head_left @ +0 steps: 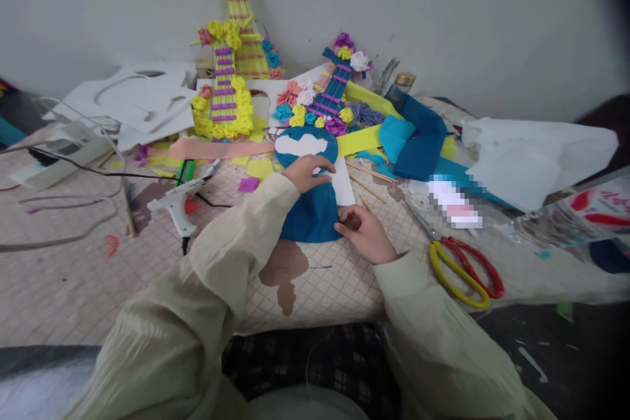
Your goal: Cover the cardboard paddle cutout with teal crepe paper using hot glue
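A dark blue shape (pixel 311 215), round at the top and wider at the bottom, lies on the patterned tablecloth with a white patch (pixel 301 144) showing near its top. My left hand (pixel 310 173) rests over its middle, fingers apart and curved, with nothing visible between them. At the lower right edge of the blue piece, my right hand (pixel 363 230) pinches the edge between thumb and fingers. A white sheet (pixel 344 184) sticks out from under the blue piece on the right.
Scissors (pixel 460 269) with yellow and red handles lie at right, near a plastic bottle (pixel 581 207). A white glue gun (pixel 178 207) with its cord is at left. Flower-decorated yellow (pixel 224 98) and blue (pixel 335 88) instrument models stand behind, beside crepe paper rolls (pixel 420 134).
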`<action>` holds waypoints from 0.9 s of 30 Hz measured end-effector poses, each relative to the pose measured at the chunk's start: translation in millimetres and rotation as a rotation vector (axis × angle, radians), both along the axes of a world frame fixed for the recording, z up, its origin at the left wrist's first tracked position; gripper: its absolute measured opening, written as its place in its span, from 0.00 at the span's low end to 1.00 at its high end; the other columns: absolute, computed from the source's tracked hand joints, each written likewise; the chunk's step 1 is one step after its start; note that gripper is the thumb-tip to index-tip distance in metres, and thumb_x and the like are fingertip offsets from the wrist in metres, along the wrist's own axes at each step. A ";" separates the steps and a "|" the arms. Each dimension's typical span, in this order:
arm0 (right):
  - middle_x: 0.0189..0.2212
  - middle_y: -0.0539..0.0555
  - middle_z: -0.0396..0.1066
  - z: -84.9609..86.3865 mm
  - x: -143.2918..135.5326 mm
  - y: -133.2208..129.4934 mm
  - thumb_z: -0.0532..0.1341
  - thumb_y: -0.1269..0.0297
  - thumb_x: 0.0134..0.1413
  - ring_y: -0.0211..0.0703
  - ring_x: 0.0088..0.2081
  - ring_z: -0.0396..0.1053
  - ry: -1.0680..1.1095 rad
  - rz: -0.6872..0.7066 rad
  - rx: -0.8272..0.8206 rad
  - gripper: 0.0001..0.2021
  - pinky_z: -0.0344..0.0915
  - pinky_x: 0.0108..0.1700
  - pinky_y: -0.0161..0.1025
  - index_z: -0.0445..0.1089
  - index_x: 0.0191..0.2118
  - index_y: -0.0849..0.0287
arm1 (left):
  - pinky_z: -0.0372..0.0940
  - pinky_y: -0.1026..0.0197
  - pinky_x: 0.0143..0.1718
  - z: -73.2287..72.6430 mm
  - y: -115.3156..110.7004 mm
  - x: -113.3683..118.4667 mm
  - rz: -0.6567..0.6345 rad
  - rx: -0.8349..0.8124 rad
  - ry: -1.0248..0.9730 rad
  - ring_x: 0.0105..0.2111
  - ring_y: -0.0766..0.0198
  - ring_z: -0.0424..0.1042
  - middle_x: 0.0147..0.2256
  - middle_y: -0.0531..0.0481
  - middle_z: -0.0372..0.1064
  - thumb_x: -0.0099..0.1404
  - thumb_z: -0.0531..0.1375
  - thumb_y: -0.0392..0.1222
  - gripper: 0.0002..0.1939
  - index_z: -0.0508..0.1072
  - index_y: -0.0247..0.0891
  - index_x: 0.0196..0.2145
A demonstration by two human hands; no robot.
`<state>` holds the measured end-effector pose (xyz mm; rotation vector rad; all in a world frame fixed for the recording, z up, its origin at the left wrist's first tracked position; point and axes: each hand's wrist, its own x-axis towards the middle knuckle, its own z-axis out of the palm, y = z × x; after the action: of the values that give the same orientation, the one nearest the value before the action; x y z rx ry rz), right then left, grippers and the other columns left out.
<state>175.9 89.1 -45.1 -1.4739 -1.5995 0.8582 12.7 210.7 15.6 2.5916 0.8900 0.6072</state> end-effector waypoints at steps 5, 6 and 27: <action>0.22 0.47 0.64 -1.7 1.1 1.9 0.61 0.67 0.39 0.38 0.25 0.62 -0.002 -0.004 0.001 0.06 0.60 0.30 0.37 0.61 0.25 0.57 | 0.60 0.55 0.47 26.2 -69.3 -15.7 -0.019 0.214 0.230 0.44 0.60 0.67 0.42 0.44 0.70 0.63 0.48 0.32 0.13 0.71 0.33 0.40; 0.23 0.47 0.65 -2.6 1.4 2.4 0.60 0.68 0.39 0.38 0.25 0.63 0.004 0.000 0.008 0.06 0.60 0.30 0.37 0.61 0.25 0.57 | 0.60 0.56 0.48 19.9 -85.6 -15.2 -0.123 0.213 0.266 0.45 0.60 0.66 0.44 0.44 0.69 0.62 0.48 0.32 0.14 0.69 0.33 0.43; 0.27 0.49 0.67 6.8 13.8 4.2 0.63 0.67 0.36 0.35 0.26 0.63 0.050 0.128 -0.095 0.09 0.62 0.32 0.37 0.66 0.29 0.60 | 0.58 0.52 0.53 -66.6 -108.2 -14.7 -0.118 0.165 0.055 0.54 0.59 0.58 0.54 0.43 0.60 0.65 0.46 0.36 0.19 0.60 0.35 0.53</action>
<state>189.7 93.3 -38.3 -1.4150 -1.6493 1.0485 -2.0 102.5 -51.0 2.7967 0.7249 0.6026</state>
